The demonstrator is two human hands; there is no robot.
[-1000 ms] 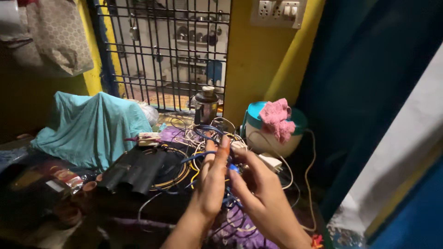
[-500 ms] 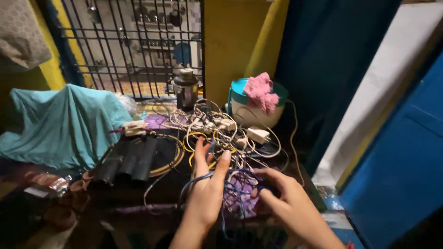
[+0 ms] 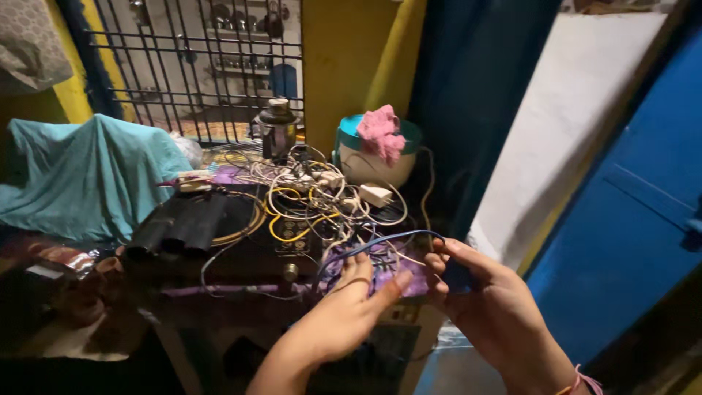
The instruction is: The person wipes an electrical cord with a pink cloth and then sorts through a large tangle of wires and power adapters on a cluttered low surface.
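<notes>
A thin blue wire arcs between my two hands at the near edge of a cluttered table. My left hand has its fingers around one end of it, just above a purple cloth. My right hand pinches the other end and a dark small object that I cannot make out. Behind the hands lies a tangle of white and yellow cables with white plugs and chargers.
A teal cloth covers something at the left. Black rolled items lie by a yellow cable loop. A metal pot and a white tub with a pink cloth stand at the back by a barred window. A blue door is right.
Both hands have drawn back from the cable tangle toward the table's near edge, pulling the blue wire out with them. The view has swung to the right.
</notes>
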